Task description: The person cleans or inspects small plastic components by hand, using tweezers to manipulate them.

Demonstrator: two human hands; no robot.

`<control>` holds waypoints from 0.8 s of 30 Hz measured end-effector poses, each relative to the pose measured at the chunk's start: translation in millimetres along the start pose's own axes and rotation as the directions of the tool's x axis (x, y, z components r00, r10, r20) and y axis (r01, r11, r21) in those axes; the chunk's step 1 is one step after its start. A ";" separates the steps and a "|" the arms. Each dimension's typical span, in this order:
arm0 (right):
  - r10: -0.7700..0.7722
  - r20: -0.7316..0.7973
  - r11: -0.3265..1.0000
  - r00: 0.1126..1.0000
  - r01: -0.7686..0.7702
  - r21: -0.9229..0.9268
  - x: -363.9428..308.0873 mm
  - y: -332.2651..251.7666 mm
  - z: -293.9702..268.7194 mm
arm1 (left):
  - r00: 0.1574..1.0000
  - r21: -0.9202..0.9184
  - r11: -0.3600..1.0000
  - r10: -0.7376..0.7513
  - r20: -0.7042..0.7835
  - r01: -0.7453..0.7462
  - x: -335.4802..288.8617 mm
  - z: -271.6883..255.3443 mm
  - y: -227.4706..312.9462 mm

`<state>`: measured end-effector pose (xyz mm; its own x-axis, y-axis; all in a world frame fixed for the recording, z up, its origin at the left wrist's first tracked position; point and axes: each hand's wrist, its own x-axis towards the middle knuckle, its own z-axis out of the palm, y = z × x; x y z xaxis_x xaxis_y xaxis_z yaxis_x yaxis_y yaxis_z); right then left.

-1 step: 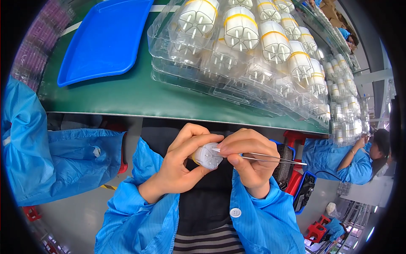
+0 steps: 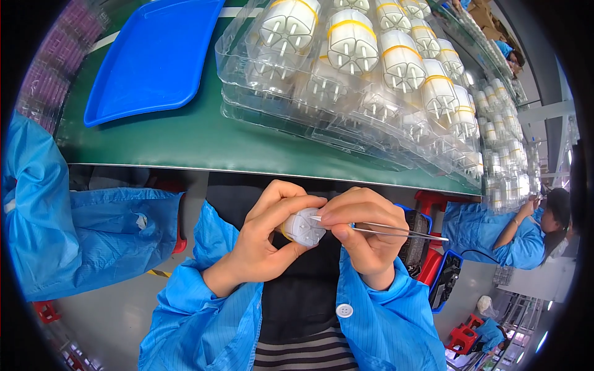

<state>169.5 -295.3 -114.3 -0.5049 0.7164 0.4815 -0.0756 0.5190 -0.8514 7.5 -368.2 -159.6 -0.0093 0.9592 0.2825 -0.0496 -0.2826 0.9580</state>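
Observation:
My left hand (image 2: pixel 264 238) is closed round a white cylindrical part (image 2: pixel 302 229) with a yellow band, its pin-bearing end turned toward my right hand. Between the thumb and fingers of my right hand (image 2: pixel 366 230) is a pair of metal tweezers (image 2: pixel 413 234). Their rear end sticks out to the right. A small white pointed piece, or the tip of the tool, shows at my right fingertips against the end of the part; I cannot tell which. Both hands are in front of the table's near edge, above my lap.
On the green table (image 2: pixel 167 143) lies a blue tray (image 2: pixel 154 62) at the left. Stacked clear plastic trays (image 2: pixel 266 111) hold several white cylinders (image 2: pixel 352 46) with yellow bands. Co-workers in blue coats sit left (image 2: pixel 117 241) and right (image 2: pixel 482 229). A blue bin (image 2: pixel 447 281) stands low at the right.

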 end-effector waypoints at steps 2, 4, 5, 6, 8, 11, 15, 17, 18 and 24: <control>-0.001 0.010 1.000 1.000 0.001 -0.018 0.9 0.0 0.8 | 1.000 0.014 1.000 0.006 -0.002 -0.005 -0.7 -0.6 -1.0; -0.001 0.020 0.999 1.000 0.002 -0.038 1.0 -0.7 0.4 | 1.000 0.026 1.000 0.012 -0.003 -0.012 -1.2 -0.2 -0.8; 0.000 0.018 1.000 1.000 0.001 -0.021 0.5 -0.4 0.0 | 1.000 0.024 1.000 0.014 -0.005 -0.014 -1.4 0.1 -0.6; 0.000 0.017 1.000 1.000 0.000 -0.003 0.3 0.1 -0.2 | 1.000 0.022 1.000 0.016 -0.008 -0.016 -1.2 0.3 -0.7; 0.008 -0.004 1.000 1.000 -0.008 0.016 -0.9 -0.6 -0.3 | 1.000 0.026 1.000 0.018 -0.005 -0.018 0.6 0.3 1.6; 0.012 -0.014 1.000 1.000 -0.012 0.027 -1.5 0.5 0.2 | 1.000 0.023 1.000 0.015 -0.007 -0.015 0.2 0.4 2.1; -0.008 0.009 1.000 1.000 0.008 -0.012 -0.6 -0.2 0.2 | 1.000 0.025 1.000 0.018 -0.003 -0.018 -0.4 -0.3 1.7; 0.007 0.004 1.000 1.000 -0.007 0.012 -1.8 -0.7 0.3 | 1.000 0.022 1.000 0.018 -0.002 -0.018 -0.7 -0.3 2.4; 0.021 -0.001 0.999 1.000 -0.021 0.036 -1.8 -0.7 0.3 | 1.000 0.021 1.000 0.018 0.000 -0.018 -0.3 -0.4 2.5; -0.002 -0.001 1.000 1.000 0.002 0.001 0.3 -1.5 1.7 | 1.000 0.020 1.000 0.018 -0.004 -0.018 0.4 -1.2 3.6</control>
<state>168.0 -296.6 -113.2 -0.5037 0.7156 0.4838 -0.0780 0.5201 -0.8505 6.2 -368.9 -156.1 -0.0146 0.9541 0.2991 -0.0299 -0.2995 0.9536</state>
